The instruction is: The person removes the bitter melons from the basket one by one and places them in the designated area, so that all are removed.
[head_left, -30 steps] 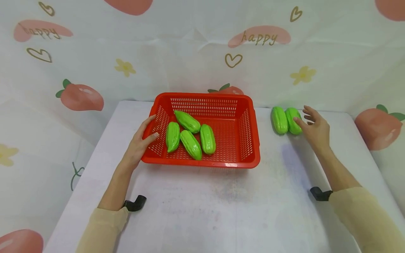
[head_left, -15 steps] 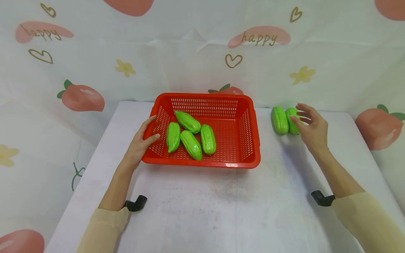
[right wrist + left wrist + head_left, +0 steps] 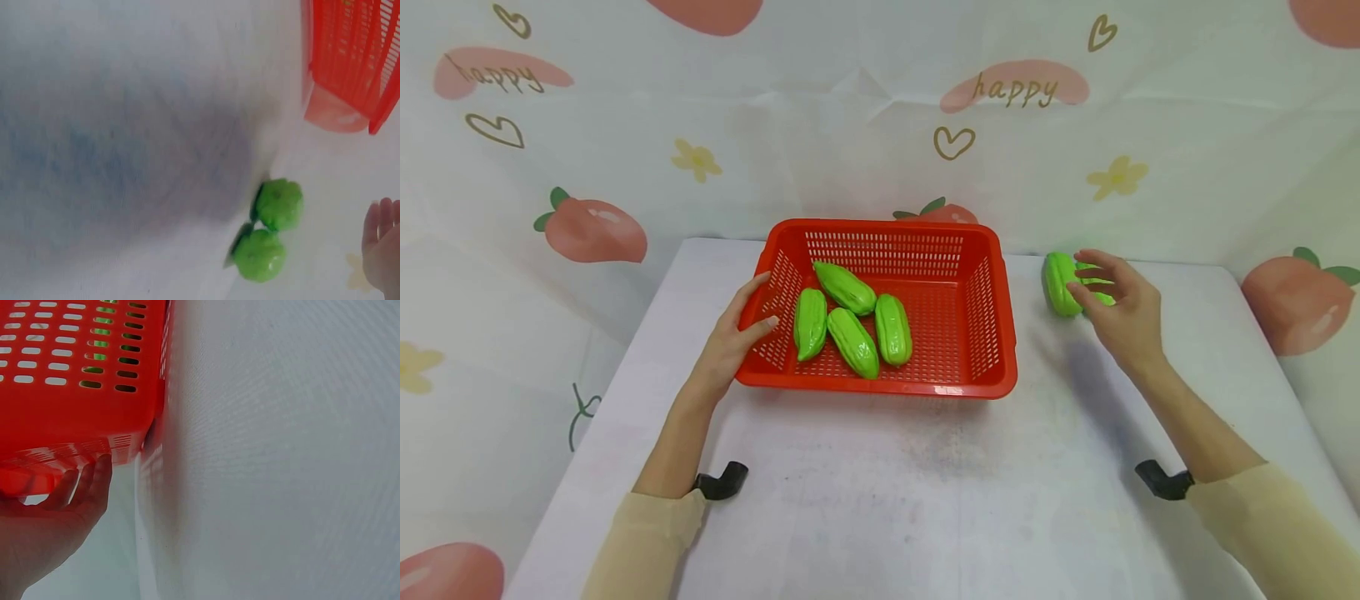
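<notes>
A red plastic basket (image 3: 880, 390) rests on the table with several glossy green, ridged, elongated fruits or vegetables (image 3: 853, 343) lying in it. My left hand (image 3: 724, 350) holds its left side, thumb over the rim inside. In the left wrist view, that hand's fingers (image 3: 99, 481) touch the outer wall. Two more green pieces, the left one (image 3: 1062, 285) and the right one (image 3: 1103, 295), lie side by side right of the basket. My right hand (image 3: 1126, 321), fingers loosely bent, hovers over them and partly hides the right piece. In the right wrist view, the hand appears apart from both.
A white table (image 3: 865, 492) carries everything. Behind it hangs a white cloth (image 3: 820, 158) printed with peaches, hearts and flowers. A black wrist piece (image 3: 722, 482) is on the left forearm, and another black wrist piece (image 3: 1163, 480) on the right.
My right hand has moved left over the two loose green pieces, covering more of the right one. The left hand and the basket have stayed in place.
</notes>
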Motion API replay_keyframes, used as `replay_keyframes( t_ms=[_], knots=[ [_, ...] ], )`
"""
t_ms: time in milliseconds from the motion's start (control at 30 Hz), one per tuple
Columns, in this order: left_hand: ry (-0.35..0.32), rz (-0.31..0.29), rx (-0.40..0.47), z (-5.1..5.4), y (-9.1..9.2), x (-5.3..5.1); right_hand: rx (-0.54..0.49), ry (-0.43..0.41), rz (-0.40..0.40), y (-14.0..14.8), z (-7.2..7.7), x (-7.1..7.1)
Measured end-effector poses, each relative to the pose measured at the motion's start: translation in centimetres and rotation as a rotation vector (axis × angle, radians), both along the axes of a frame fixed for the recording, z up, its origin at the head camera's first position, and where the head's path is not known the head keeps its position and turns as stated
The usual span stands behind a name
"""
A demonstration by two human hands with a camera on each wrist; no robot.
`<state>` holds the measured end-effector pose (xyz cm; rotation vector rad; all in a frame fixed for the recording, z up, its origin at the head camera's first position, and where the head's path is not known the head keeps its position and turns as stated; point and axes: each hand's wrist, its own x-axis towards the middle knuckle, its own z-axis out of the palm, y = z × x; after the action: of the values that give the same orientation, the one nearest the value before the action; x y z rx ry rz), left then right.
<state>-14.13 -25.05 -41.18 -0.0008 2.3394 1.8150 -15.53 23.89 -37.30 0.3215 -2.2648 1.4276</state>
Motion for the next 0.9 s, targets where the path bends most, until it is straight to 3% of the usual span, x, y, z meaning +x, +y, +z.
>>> replay_keyframes(
  t_ms=[333,567,900],
  knots=[
    [0.007,-0.002,0.003,0.0,0.0,0.0,0.031,0.037,0.092,-1.7,0.0,0.9],
    [0.011,0.004,0.006,0.0,0.0,0.2,0.030,0.075,0.199,-3.1,0.3,1.1],
    [0.008,0.016,0.009,0.0,0.1,0.1,0.097,0.028,0.264,-4.7,1.4,1.6]
  ],
)
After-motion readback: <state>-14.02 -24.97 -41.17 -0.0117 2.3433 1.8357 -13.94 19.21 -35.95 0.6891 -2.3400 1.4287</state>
